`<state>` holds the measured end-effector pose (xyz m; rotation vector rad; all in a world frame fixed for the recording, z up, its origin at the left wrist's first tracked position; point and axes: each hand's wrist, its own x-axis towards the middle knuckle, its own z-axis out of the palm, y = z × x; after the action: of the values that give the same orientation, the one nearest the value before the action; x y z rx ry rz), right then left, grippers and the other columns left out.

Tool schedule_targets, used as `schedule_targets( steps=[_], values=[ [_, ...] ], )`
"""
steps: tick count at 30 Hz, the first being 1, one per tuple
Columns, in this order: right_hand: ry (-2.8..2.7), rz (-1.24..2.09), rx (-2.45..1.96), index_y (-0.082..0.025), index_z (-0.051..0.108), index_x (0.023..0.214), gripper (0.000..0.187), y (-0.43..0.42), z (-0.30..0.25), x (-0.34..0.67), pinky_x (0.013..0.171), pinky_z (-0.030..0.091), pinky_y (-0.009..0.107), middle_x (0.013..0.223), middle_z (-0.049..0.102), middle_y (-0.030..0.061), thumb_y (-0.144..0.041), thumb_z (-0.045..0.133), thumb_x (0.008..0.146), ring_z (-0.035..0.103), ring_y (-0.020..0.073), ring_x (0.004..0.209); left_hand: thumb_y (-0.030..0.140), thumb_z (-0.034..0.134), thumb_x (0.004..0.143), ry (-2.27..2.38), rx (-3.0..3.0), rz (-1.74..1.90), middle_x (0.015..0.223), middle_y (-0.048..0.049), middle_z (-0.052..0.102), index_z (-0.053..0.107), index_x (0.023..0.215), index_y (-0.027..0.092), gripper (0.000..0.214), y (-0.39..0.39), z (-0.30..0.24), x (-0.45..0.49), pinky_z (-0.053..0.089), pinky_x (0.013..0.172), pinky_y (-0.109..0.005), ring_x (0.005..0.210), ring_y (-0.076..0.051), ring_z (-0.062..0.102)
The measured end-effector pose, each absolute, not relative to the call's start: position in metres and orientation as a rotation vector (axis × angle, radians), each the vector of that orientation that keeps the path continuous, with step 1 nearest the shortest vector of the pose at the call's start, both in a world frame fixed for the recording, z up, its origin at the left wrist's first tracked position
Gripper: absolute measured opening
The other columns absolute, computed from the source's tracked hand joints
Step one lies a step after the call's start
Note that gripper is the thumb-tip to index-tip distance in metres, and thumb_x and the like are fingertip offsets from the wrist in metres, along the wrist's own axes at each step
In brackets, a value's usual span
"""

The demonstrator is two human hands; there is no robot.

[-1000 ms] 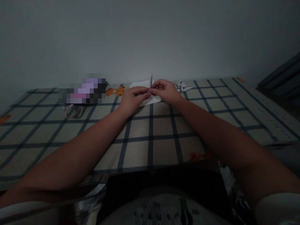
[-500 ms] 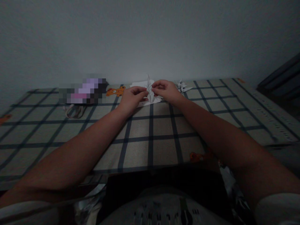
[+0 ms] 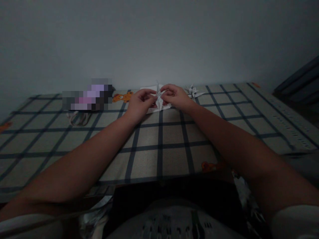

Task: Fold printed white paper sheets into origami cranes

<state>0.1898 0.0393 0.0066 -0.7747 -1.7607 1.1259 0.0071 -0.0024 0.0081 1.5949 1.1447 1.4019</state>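
A white folded paper crane [image 3: 159, 102] stands with its points up and down between my two hands, near the far side of the table. My left hand [image 3: 141, 101] pinches its left side between thumb and fingers. From the other side, my right hand [image 3: 175, 96] grips it the same way, index finger bent over the top. White paper sheets [image 3: 152, 111] lie flat beneath it, partly covered by both hands. Just right of my right hand rests a cluster of pointed folded paper cranes [image 3: 193, 91], dim and overlapping.
A checked tablecloth [image 3: 171, 157] with printed orange bears covers the table, which meets a pale wall [image 3: 159, 39]. To the left lies a blurred-out purple and dark object [image 3: 92, 96] beside a looped pale cord [image 3: 79, 118]. A dark slatted thing [image 3: 299, 81] stands at the far right.
My left fingers have lifted and spread slightly along the paper crane's upper left side. My right index finger has shifted a little up and left. Other things lie as before.
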Motion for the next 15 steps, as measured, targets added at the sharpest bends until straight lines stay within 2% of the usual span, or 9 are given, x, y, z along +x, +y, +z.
schedule_targets(
  steps=[7,12,15],
  values=[
    [-1.756,1.100,-0.751,-0.018,0.065,0.087,0.007,0.036,0.011,0.188,0.066,0.054,0.022,0.077,0.064,-0.0017,-0.019,0.069,0.081,0.061,0.0091,0.067,0.024,0.072,0.071,1.095,1.478,1.395,0.078,-0.0006,0.071,0.069,0.081,0.019,0.012,-0.009,0.015,0.010,0.063,0.070,-0.031,0.069,-0.014,0.067],
    [-1.744,1.087,-0.772,-0.017,0.069,0.086,0.008,0.031,0.016,0.191,0.072,0.057,0.025,0.077,0.065,-0.0005,-0.017,0.068,0.078,0.062,0.0104,0.072,0.030,0.076,0.071,1.057,1.446,1.379,0.083,-0.0022,0.073,0.071,0.087,0.018,0.021,-0.008,0.015,0.010,0.063,0.072,-0.031,0.074,-0.015,0.069],
    [-1.748,1.091,-0.784,-0.017,0.070,0.088,0.009,0.030,0.017,0.192,0.073,0.057,0.025,0.077,0.066,-0.0002,-0.020,0.068,0.080,0.063,0.0110,0.073,0.028,0.079,0.069,1.085,1.490,1.397,0.080,-0.0019,0.073,0.071,0.090,0.019,0.024,-0.008,0.014,0.010,0.063,0.074,-0.032,0.072,-0.015,0.068]
  ],
)
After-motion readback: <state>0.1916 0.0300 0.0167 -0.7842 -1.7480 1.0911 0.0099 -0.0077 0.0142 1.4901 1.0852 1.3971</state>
